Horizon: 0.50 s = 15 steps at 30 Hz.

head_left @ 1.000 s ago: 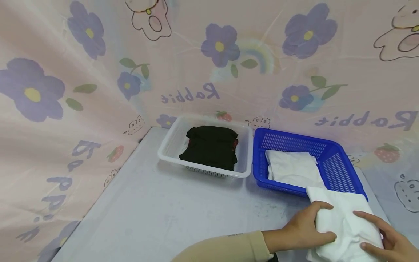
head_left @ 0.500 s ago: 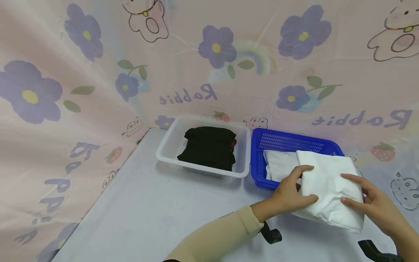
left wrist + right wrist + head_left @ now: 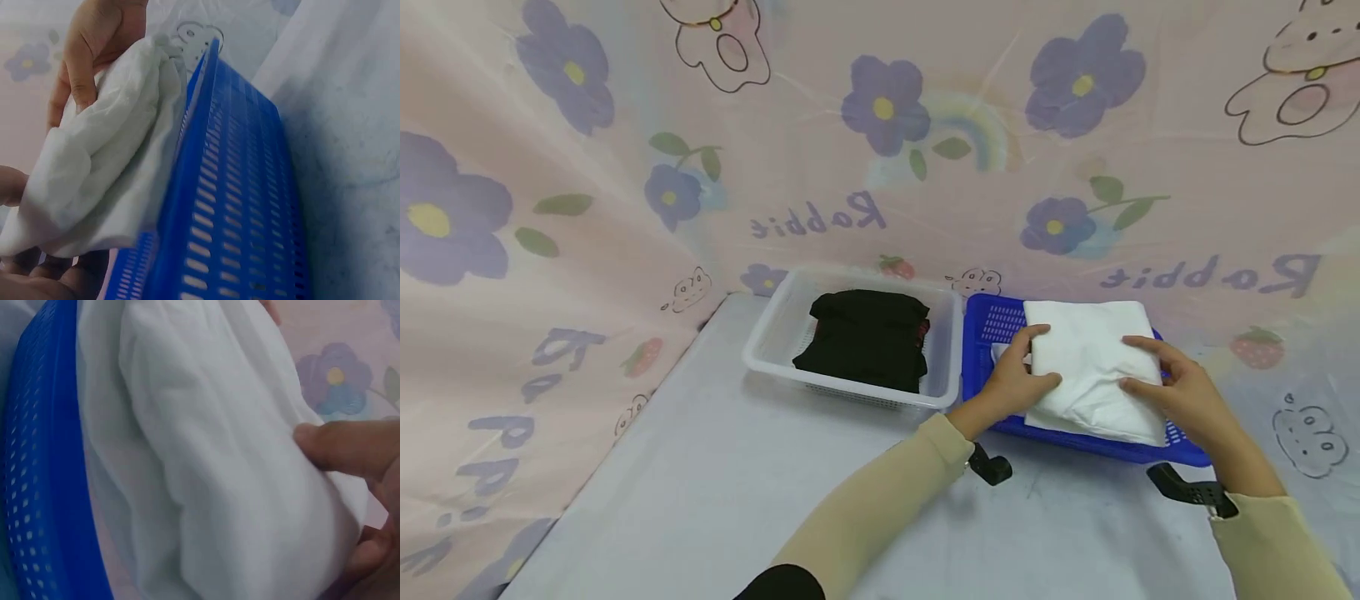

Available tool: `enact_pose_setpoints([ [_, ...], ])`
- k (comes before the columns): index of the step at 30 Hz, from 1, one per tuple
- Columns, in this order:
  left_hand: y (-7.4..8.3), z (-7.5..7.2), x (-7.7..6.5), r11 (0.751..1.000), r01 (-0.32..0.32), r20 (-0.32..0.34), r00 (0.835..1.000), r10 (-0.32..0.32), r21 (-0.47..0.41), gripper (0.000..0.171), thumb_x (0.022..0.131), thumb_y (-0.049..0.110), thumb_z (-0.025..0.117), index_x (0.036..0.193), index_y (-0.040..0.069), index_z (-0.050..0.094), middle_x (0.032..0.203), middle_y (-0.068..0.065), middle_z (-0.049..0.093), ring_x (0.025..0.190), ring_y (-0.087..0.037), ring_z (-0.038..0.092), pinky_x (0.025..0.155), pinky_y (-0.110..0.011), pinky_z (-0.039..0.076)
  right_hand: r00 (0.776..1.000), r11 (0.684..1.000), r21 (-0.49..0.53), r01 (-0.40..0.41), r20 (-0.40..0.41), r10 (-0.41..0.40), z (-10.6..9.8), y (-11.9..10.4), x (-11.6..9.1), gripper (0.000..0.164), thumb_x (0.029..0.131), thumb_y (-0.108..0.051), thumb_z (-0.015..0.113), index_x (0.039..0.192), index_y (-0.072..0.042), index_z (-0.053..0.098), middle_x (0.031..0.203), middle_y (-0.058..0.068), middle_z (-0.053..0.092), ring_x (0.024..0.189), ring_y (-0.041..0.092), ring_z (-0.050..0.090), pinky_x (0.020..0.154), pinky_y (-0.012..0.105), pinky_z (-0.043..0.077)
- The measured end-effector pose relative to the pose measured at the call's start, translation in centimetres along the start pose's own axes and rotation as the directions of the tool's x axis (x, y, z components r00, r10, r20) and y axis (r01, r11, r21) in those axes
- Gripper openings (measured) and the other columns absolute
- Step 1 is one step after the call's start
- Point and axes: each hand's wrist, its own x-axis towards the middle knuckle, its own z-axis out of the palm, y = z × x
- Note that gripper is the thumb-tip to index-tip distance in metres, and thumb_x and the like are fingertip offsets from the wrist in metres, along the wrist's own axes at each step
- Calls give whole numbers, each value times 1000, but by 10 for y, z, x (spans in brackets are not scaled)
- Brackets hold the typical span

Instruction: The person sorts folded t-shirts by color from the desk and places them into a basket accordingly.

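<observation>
A folded white cloth (image 3: 1093, 367) is held over the blue basket (image 3: 1090, 446), hiding most of that basket's inside. On the cloth's left edge my left hand (image 3: 1015, 379) grips it, thumb on top and other fingers beneath. Opposite, my right hand (image 3: 1187, 396) grips the right edge the same way. A sliver of another white cloth (image 3: 998, 352) shows in the basket by my left hand. In the left wrist view, the held cloth (image 3: 106, 150) appears as several thick layers just inside the basket wall (image 3: 237, 169).
A white basket (image 3: 850, 387) stands left of the blue one, with a folded black garment (image 3: 865, 342) inside. Both sit on a pale table (image 3: 760, 475) against a patterned curtain (image 3: 820, 150). Black wrist mounts (image 3: 991, 467) hang below the hands.
Both hands have carried the folded white cloth forward and left, from the table's near right side to above the blue basket. The white basket and black garment stay put.
</observation>
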Motion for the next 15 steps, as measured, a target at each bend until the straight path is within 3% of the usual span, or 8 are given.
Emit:
enact_pose_setpoints([
  [3, -8, -4, 12, 999, 41, -48, 998, -41, 10, 68, 83, 7, 72, 138, 32, 44, 143, -2, 47, 101, -11, 59, 73, -22, 51, 1000, 1000, 11, -6, -1, 6, 7, 0, 13, 70, 90, -41, 64, 151, -29, 32, 152, 32, 23, 107, 40, 45, 62, 18, 46],
  [7, -18, -4, 25, 995, 97, -102, 990, -98, -18, 66, 81, 5, 73, 136, 31, 46, 144, -1, 46, 127, -15, 48, 87, -27, 50, 1000, 999, 33, 1, -22, -1, 17, 6, 29, 68, 90, -39, 65, 150, -27, 35, 148, 29, 31, 99, 28, 51, 61, 21, 50],
  [11, -25, -3, 35, 984, 171, -151, 973, -177, -50, 66, 79, 2, 74, 134, 28, 49, 142, -4, 49, 129, -17, 48, 94, -32, 49, 1000, 998, 57, -3, -26, 4, 27, 16, 40, 68, 90, -38, 67, 149, -24, 36, 140, 29, 38, 97, 25, 50, 62, 22, 50],
  [15, -31, 0, 41, 966, 248, -179, 950, -257, -75, 65, 77, -1, 75, 131, 25, 52, 138, -6, 52, 126, -18, 50, 97, -35, 48, 999, 998, 48, -33, -8, 33, 35, 26, 47, 71, 90, -40, 66, 150, -20, 33, 147, 32, 34, 112, 39, 45, 66, 18, 44],
])
